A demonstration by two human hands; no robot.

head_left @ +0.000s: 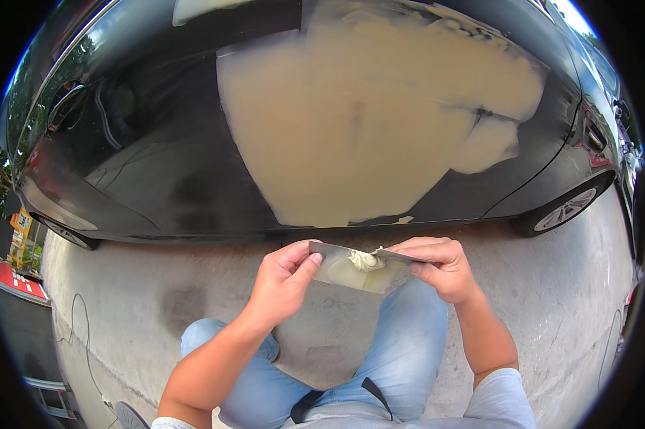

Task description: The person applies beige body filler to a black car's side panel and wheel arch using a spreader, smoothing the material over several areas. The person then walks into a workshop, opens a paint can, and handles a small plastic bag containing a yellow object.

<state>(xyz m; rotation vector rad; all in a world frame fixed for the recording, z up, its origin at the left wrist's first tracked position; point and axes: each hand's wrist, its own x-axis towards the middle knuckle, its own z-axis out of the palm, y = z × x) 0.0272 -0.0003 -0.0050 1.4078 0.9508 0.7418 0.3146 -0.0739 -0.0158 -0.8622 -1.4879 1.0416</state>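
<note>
Daylight covers the grey concrete floor (551,307) — a cable (89,325) curls at left.

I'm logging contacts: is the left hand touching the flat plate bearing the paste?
Touching: head view shows the left hand pinching the flat plate, thumb over its edge.

The left hand (283,282) grips a thin flat plate (333,277) by its left end, while the right hand (442,270) pinches a thin, flat grey blade (408,257) whose edge meets a lump of cream paste (365,260) on the plate. Both hands are above the concrete ground (322,325) and the person's blue jeans (412,322), in front of a dark car (165,179) whose side bears a broad, irregular tan patch (351,136), with a silver-spoked wheel (567,209) at right.
</note>
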